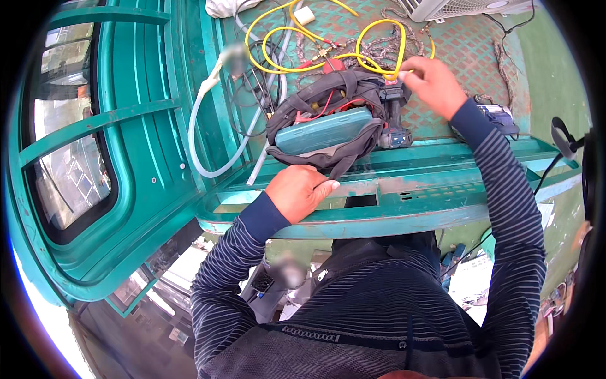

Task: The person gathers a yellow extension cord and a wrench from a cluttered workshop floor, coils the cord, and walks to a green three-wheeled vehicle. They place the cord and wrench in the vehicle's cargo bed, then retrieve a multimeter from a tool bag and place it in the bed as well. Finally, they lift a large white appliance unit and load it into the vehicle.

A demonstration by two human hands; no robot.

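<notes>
A dark grey fabric tool bag sits open on the truck bed's near edge, with a teal plastic case and red leads in it. At its near side my left hand is closed on a strap of the bag. Beyond the bag's right side, my right hand has thumb and fingers pinched at the lower end of a loop of yellow hose. Just below that hand, a cordless drill rests against the bag. A brass fitting joins the hoses behind the bag.
Rusty tread plate floors the teal truck bed. A clear hose and thin black cables lie left, near the windowed cab wall. A braided rope, a blue-black tool and a white slatted unit are at the right.
</notes>
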